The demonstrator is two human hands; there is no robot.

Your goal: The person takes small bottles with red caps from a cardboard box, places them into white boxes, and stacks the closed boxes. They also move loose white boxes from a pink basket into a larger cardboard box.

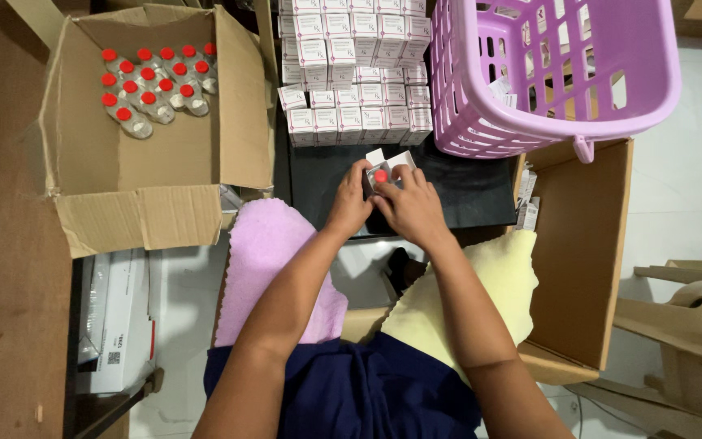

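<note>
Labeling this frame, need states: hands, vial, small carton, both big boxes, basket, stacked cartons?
left hand: gripping the small white carton, fingers curled
right hand: on the carton too
small white carton: flap open
red-capped vial: capped, at the carton mouth
cardboard box: flaps open, capped vials lying inside
purple basket: tilted, few items inside
stacked white cartons: closed, in rows

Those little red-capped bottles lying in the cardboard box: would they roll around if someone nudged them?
Probably: the red-capped bottles look round and lie on their sides, loose in the cardboard box. They seem clear, maybe glass, so possibly fragile and a bit slippery. Being small, each is likely light.
</note>
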